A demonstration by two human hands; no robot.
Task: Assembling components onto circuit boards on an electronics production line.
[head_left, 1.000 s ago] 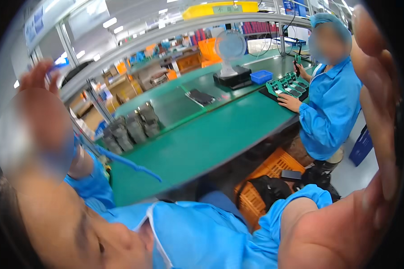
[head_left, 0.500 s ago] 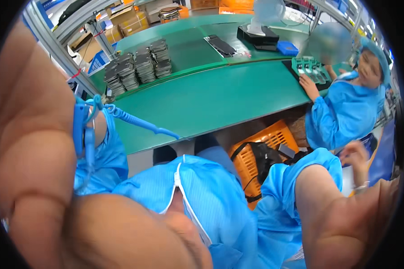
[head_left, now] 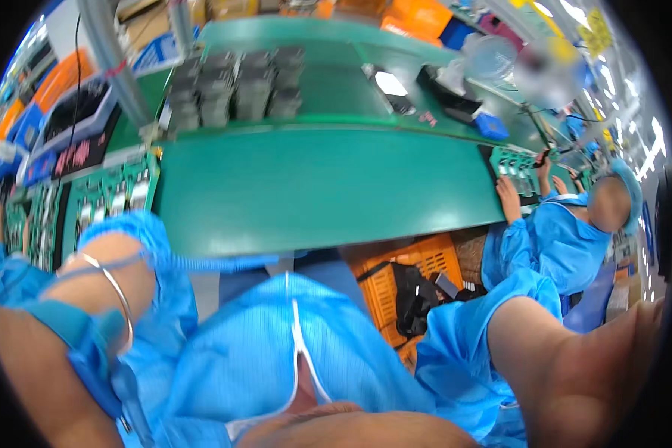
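Both of my hands are raised very close to the camera. My left hand (head_left: 33, 366) lies at the lower left rim, its fingers out of sight. Around that wrist are a silver bangle (head_left: 113, 291) and a blue wrist strap (head_left: 97, 358) with a coiled blue cord (head_left: 216, 263). My right hand (head_left: 605, 373) is at the lower right rim, dark and cut off, so its fingers cannot be made out. Nothing held shows in either hand. A green work table (head_left: 313, 190) stretches in front of my blue smock (head_left: 239, 358).
Stacks of dark flat parts (head_left: 254, 86) stand at the back left. Green circuit board panels (head_left: 119, 190) lie on the left. A co-worker in blue (head_left: 534, 243) touches another green panel (head_left: 514, 168) at the right. Below the table edge sits an orange crate (head_left: 373, 291) with a black bag.
The view has shifted, bringing the left-hand board panels into sight. My left hand, which filled the left side with large fingers, has moved lower and outward. My right hand stays near the right rim.
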